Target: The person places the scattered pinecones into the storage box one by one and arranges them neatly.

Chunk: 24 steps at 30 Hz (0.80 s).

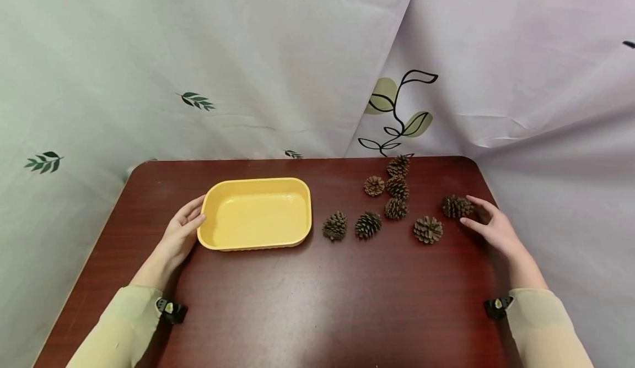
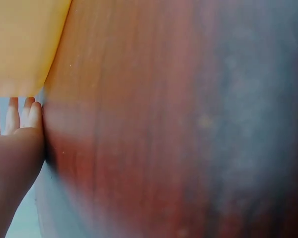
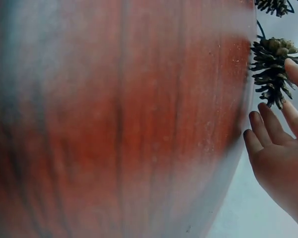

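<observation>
A yellow rectangular dish (image 1: 255, 247) with rounded corners sits on the left half of the table, its inside bare. My left hand (image 1: 181, 230) rests against the dish's left end, fingers straight along the wall; the left wrist view shows its fingertips right at the yellow side. On the right, a brown pine cone (image 1: 455, 206) lies on the table near the edge. My right hand (image 1: 498, 233) reaches round that cone's right side with thumb and forefinger spread apart. In the right wrist view the thumb (image 3: 297, 74) overlaps the cone, and the other fingers are extended below it.
Another pine cone (image 1: 428, 230) lies just left of the right hand's one. Several more, among them one pine cone (image 1: 334, 226) beside the dish, are scattered across the dark red table (image 1: 317, 302). A patterned white cloth (image 1: 273, 81) hangs behind the table.
</observation>
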Each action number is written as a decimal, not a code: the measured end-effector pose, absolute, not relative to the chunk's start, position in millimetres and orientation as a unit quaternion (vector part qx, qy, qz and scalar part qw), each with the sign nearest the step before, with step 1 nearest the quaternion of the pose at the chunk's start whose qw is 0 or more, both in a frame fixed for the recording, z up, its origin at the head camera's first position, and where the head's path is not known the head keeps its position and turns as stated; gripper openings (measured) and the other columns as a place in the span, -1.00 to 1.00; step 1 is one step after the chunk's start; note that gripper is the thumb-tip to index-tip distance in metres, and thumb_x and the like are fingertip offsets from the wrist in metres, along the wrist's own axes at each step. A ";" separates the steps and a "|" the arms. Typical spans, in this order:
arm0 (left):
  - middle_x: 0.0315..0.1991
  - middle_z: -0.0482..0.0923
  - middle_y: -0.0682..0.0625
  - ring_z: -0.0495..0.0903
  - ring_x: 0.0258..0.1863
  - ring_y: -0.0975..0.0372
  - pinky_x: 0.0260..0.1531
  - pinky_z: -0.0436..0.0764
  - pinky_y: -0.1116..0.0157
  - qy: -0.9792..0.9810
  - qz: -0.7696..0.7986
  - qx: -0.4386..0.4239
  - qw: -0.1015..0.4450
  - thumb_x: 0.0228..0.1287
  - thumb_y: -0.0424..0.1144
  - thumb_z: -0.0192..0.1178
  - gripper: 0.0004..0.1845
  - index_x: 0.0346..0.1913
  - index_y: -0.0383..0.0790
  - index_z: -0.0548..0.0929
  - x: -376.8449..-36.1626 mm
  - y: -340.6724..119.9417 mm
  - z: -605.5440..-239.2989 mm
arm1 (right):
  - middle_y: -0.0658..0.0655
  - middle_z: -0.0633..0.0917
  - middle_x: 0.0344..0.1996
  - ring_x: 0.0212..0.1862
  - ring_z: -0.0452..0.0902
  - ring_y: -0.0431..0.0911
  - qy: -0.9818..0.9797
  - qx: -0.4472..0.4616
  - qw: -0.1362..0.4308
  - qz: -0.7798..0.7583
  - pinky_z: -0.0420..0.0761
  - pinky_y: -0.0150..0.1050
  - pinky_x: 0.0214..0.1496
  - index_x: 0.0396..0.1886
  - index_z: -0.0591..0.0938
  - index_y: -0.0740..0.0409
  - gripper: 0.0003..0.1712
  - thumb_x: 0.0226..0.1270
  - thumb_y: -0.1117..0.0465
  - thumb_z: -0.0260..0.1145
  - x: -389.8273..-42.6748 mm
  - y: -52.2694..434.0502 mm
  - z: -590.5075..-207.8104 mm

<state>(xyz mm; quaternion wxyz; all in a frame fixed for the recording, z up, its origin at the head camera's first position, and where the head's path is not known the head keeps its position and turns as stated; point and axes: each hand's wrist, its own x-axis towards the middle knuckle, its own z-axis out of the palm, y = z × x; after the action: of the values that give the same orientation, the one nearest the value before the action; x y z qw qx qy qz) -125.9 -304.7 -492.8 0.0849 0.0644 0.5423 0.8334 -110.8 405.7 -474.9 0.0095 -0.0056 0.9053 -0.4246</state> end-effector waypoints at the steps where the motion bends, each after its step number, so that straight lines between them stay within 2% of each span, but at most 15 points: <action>1: 0.18 0.48 0.08 0.51 0.11 0.35 -0.01 0.55 0.44 0.538 0.835 0.069 0.088 0.39 -0.62 -0.26 -0.46 0.40 -0.30 0.19 -125.8 -304.8 -492.5 | 0.07 0.31 0.34 0.27 0.21 -0.39 0.907 -0.005 0.011 -0.421 0.24 -0.79 0.00 0.41 0.23 0.15 -0.24 0.29 0.11 0.30 -110.9 406.0 -475.2; 3: 0.20 0.46 0.07 0.49 0.13 0.35 0.00 0.54 0.44 0.532 0.838 0.076 0.094 0.39 -0.63 -0.29 -0.45 0.41 -0.31 0.14 -125.7 -305.5 -492.5 | 0.10 0.30 0.35 0.32 0.22 -0.30 0.910 -0.001 0.015 -0.414 0.24 -0.80 -0.01 0.41 0.23 0.13 -0.25 0.29 0.09 0.30 -111.5 406.5 -475.5; 6: 0.21 0.44 0.06 0.48 0.15 0.34 0.01 0.54 0.43 0.528 0.840 0.083 0.099 0.39 -0.64 -0.30 -0.44 0.42 -0.32 0.10 -125.9 -307.3 -494.2 | 0.17 0.27 0.37 0.37 0.22 -0.03 0.913 0.007 0.020 -0.407 0.26 -0.78 -0.03 0.42 0.23 0.09 -0.25 0.30 0.07 0.29 -112.5 406.7 -475.2; 8: 0.21 0.43 0.06 0.48 0.15 0.34 0.01 0.55 0.42 0.525 0.841 0.084 0.099 0.39 -0.64 -0.30 -0.43 0.42 -0.32 0.08 -126.2 -308.4 -496.0 | 0.22 0.28 0.36 0.34 0.24 0.13 0.915 0.012 0.020 -0.403 0.28 -0.76 -0.05 0.41 0.25 0.09 -0.27 0.30 0.06 0.28 -113.1 407.0 -475.3; 10: 0.22 0.43 0.05 0.48 0.15 0.34 0.01 0.55 0.42 0.524 0.842 0.084 0.099 0.39 -0.64 -0.29 -0.43 0.42 -0.32 0.08 -126.7 -309.2 -497.6 | 0.22 0.31 0.33 0.31 0.30 0.01 0.916 0.017 0.017 -0.399 0.30 -0.75 -0.08 0.40 0.27 0.09 -0.29 0.31 0.05 0.28 -113.1 407.3 -475.7; 13: 0.22 0.42 0.05 0.48 0.15 0.33 0.01 0.55 0.42 0.520 0.844 0.085 0.099 0.39 -0.63 -0.28 -0.44 0.42 -0.32 0.09 -127.2 -309.6 -499.1 | 0.13 0.39 0.26 0.19 0.35 -0.35 0.917 0.023 0.007 -0.398 0.31 -0.75 -0.09 0.37 0.32 0.11 -0.31 0.30 0.04 0.28 -113.2 408.4 -477.0; 15: 0.22 0.43 0.04 0.48 0.15 0.32 0.01 0.55 0.42 0.517 0.846 0.086 0.098 0.39 -0.63 -0.28 -0.44 0.42 -0.31 0.10 -127.2 -309.4 -499.5 | 0.03 0.43 0.20 0.07 0.29 -0.56 0.918 0.028 0.002 -0.397 0.31 -0.75 -0.10 0.34 0.35 0.11 -0.32 0.28 0.02 0.30 -113.0 408.7 -477.7; 17: 0.21 0.44 0.04 0.49 0.14 0.32 0.01 0.55 0.41 0.516 0.847 0.088 0.098 0.39 -0.63 -0.27 -0.45 0.41 -0.31 0.11 -127.1 -309.1 -499.6 | -0.04 0.45 0.15 -0.01 0.27 -0.63 0.918 0.033 -0.003 -0.396 0.31 -0.75 -0.12 0.33 0.38 0.12 -0.33 0.27 0.01 0.31 -113.2 408.8 -477.9; 19: 0.21 0.44 0.03 0.49 0.14 0.32 0.01 0.55 0.41 0.514 0.847 0.090 0.098 0.39 -0.63 -0.28 -0.45 0.41 -0.32 0.10 -127.0 -309.0 -499.8 | -0.03 0.47 0.12 -0.06 0.26 -0.66 0.920 0.040 -0.006 -0.391 0.32 -0.75 -0.15 0.31 0.39 0.13 -0.32 0.25 -0.02 0.32 -113.3 407.9 -476.9; 24: 0.23 0.42 0.03 0.49 0.14 0.31 0.01 0.55 0.40 0.509 0.850 0.096 0.100 0.39 -0.64 -0.30 -0.44 0.42 -0.33 0.09 -126.6 -310.3 -500.3 | 0.23 0.48 0.13 -0.12 0.27 -0.68 0.921 0.051 -0.006 -0.385 0.33 -0.75 -0.18 0.27 0.43 0.17 -0.32 0.24 -0.05 0.33 -114.7 403.0 -471.8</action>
<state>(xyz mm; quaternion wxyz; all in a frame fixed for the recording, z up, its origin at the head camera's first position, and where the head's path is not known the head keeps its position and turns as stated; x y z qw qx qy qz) -126.6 -310.3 -500.3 0.1003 0.0958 0.5089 0.8496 -114.7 403.0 -471.8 -0.0064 0.0509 0.9214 -0.3852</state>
